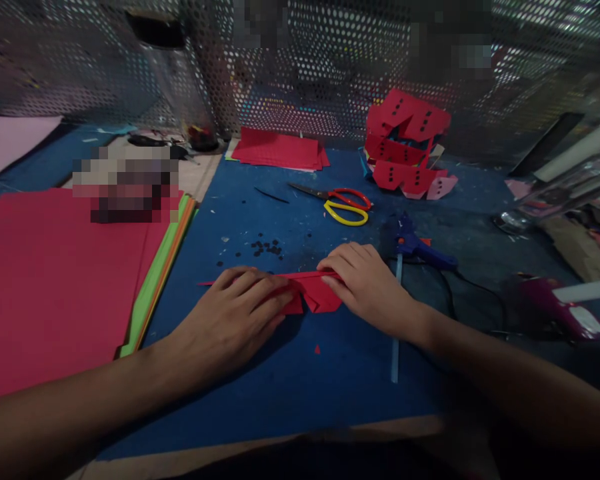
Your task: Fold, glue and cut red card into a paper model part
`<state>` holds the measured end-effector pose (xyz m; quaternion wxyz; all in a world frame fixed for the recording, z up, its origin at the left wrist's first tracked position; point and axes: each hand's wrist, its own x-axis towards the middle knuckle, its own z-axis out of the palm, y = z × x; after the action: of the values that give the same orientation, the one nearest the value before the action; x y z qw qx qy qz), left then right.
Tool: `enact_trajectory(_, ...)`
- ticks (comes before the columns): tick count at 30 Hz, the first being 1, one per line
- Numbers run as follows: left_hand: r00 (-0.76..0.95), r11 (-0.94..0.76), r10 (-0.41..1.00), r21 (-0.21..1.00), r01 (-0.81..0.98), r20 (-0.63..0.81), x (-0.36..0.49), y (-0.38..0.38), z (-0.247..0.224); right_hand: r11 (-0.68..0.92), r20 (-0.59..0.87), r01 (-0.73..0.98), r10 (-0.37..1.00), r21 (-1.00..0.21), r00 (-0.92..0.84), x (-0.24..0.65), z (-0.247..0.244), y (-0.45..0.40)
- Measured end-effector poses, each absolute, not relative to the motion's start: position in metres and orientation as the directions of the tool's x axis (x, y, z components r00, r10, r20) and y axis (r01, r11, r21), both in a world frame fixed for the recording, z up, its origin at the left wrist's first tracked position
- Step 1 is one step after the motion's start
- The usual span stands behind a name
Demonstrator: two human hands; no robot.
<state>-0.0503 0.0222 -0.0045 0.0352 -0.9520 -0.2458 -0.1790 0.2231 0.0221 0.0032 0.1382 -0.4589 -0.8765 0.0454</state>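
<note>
A folded red paper piece lies on the blue table surface in front of me. My left hand rests over its left part, fingers together and bent on the paper, with a thin red tip showing past them. At the right end my right hand pinches the upper folded edge between thumb and fingers. Small black paper bits are scattered just beyond the paper. A tiny red triangle lies nearer to me. What my left fingertips do under the paper is hidden.
Scissors with red and yellow handles lie behind my hands. A blue glue gun with a clear stick and cable is at right. Stacked coloured sheets lie left, red cards and finished-looking red paper pieces at the back by perforated metal.
</note>
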Motion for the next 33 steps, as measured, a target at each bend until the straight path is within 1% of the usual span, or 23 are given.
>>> enact_trajectory(3, 0.809, -0.878, 0.449, 0.021, 0.478, 0.380, -0.050, 0.023, -0.005, 0.563, 0.191, 0.787, 0.827, -0.253, -0.529, 0.224, 0.002, 0.023)
enact_trajectory(12, 0.802, -0.888, 0.423, 0.016, 0.460, 0.423, -0.052, 0.026, -0.003, 0.449, 0.121, 0.758, 0.885, -0.473, -0.449, 0.225, 0.005, 0.022)
enact_trajectory(17, 0.793, -0.882, 0.414, -0.017, 0.470, 0.447, -0.052, 0.025, 0.001, 0.393, 0.055, 0.748, 0.899, -0.534, -0.434, 0.223, 0.009, 0.018)
enact_trajectory(22, 0.795, -0.892, 0.374, -0.049, 0.449, 0.478, -0.051, 0.022, 0.006, 0.351, 0.000, 0.725, 0.900, -0.592, -0.435, 0.222, 0.014, 0.016)
enact_trajectory(27, 0.781, -0.889, 0.381, -0.037, 0.457, 0.495, -0.052, 0.021, 0.012, 0.265, -0.025, 0.674, 0.921, -0.690, -0.388, 0.223, 0.017, 0.013)
enact_trajectory(30, 0.773, -0.882, 0.405, -0.012, 0.470, 0.489, -0.054, 0.023, 0.010, 0.235, -0.015, 0.657, 0.936, -0.716, -0.351, 0.224, 0.015, 0.013)
enact_trajectory(33, 0.785, -0.895, 0.408, 0.037, 0.444, 0.465, -0.057, 0.025, 0.004, 0.226, 0.000, 0.636, 0.942, -0.738, -0.335, 0.224, 0.013, 0.012)
